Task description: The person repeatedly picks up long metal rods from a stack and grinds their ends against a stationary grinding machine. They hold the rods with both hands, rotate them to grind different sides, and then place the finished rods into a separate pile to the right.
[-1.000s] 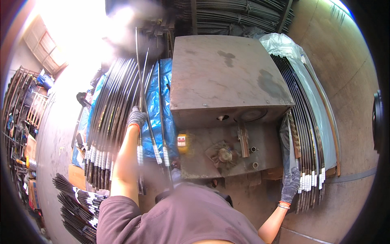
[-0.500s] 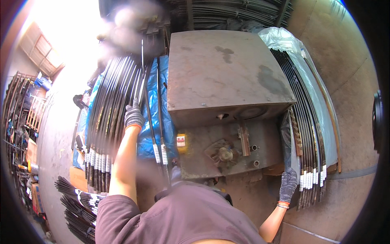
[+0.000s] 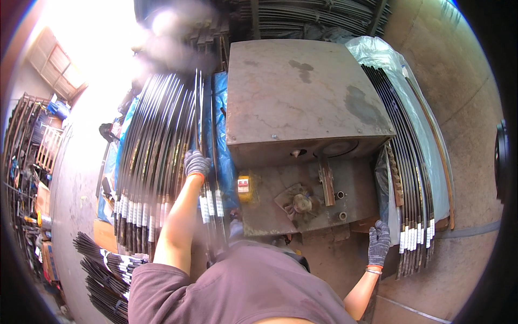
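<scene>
At 9 o'clock from the middle of our view, the black rods (image 3: 151, 135) lay side by side on a blue sheet (image 3: 222, 97), white bands roughly level. That row looked well filled; a few loose rods (image 3: 218, 200) lay just off its 3 o'clock side, seemingly the ones left, though we could not tell the full count. Our left hand (image 3: 197, 163) was curled over rods there; whether it was clamped on one we could not tell. Well apart from it, at 4 o'clock, our right hand (image 3: 379, 243) had loosely spread fingers, nothing visible in it, near a second row (image 3: 413, 178) at 3 o'clock. The metal box (image 3: 307, 92) at 1 o'clock stood between both rows. Tied bundles (image 3: 102, 275) lay at 8 o'clock, and glare washed out 11 o'clock, hiding far rod ends
</scene>
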A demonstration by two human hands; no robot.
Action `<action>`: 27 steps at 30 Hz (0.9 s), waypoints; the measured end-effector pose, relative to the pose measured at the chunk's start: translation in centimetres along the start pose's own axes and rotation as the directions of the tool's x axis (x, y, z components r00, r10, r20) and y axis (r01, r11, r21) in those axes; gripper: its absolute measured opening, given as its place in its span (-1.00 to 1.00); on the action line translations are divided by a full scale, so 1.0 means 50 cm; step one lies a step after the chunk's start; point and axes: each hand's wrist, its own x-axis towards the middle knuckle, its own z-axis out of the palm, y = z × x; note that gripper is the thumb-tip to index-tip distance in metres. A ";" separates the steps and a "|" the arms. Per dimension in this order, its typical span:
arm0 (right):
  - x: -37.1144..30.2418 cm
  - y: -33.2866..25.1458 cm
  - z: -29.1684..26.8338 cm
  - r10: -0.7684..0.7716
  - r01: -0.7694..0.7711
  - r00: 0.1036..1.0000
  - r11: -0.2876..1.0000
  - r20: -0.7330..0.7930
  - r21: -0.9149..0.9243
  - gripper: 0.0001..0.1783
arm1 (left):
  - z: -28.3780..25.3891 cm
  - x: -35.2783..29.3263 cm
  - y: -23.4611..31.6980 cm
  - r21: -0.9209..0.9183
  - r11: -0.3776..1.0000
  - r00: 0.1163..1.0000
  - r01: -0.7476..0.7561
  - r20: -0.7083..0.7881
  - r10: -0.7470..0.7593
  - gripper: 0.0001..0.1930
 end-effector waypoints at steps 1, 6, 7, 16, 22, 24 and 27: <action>-0.002 0.000 -0.001 0.017 -0.017 1.000 1.000 -0.005 -0.001 -0.70 | -0.021 -0.028 0.036 0.066 0.998 1.000 -0.001 -0.026 0.003 -0.50; -0.013 -0.029 0.002 0.012 -0.011 1.000 1.000 -0.028 0.024 -0.72 | 0.007 -0.053 0.070 0.148 0.987 0.997 -0.058 0.058 0.050 -0.52; -0.016 -0.026 0.002 0.013 -0.012 0.999 0.999 -0.031 0.034 -0.72 | 0.018 -0.053 0.075 0.156 0.985 0.997 -0.077 0.026 0.074 -0.52; -0.046 -0.008 -0.026 0.038 -0.038 0.999 0.999 -0.018 0.001 -0.74 | -0.025 0.012 -0.005 0.162 0.987 0.995 0.025 0.092 -0.040 -0.65; -0.044 0.007 -0.016 0.007 -0.007 1.000 1.000 0.017 -0.002 -0.75 | -0.034 0.089 -0.126 -0.801 0.356 0.854 0.482 0.339 -0.395 -0.76; -0.040 0.012 -0.008 -0.063 0.063 0.998 0.997 0.004 -0.046 -0.75 | -0.112 0.056 -0.084 -0.730 0.652 0.971 0.206 0.069 -0.231 -0.78; -0.019 -0.089 0.027 -0.105 0.106 0.989 0.994 0.099 -0.005 -0.74 | -0.236 0.030 -0.039 -0.243 0.918 0.908 -0.312 -0.360 0.214 -0.78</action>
